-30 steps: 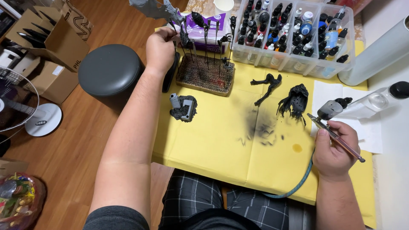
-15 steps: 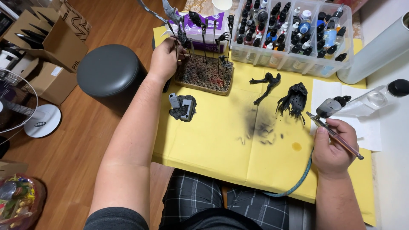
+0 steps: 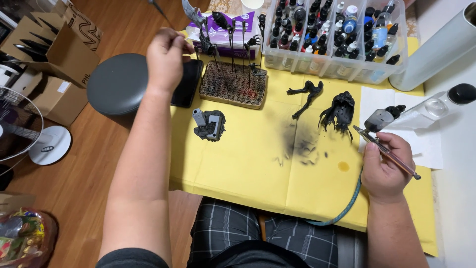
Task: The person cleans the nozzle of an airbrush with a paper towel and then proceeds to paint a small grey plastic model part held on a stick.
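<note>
Left hand (image 3: 166,57) fingers pinched on thin stick (image 3: 159,11); right hand (image 3: 384,168) fingers wrapped around airbrush (image 3: 384,149)

My right hand (image 3: 384,171) grips a glossy metal airbrush (image 3: 384,149). My left hand (image 3: 166,57) pinches a thin metal rod (image 3: 159,9). At 12 o'clock: rough, paint-stained corrugated cardboard block (image 3: 233,84); clear glossy plastic bin (image 3: 337,59). Matt yellow paper sheet (image 3: 248,164); matt black figures (image 3: 339,111).
</note>
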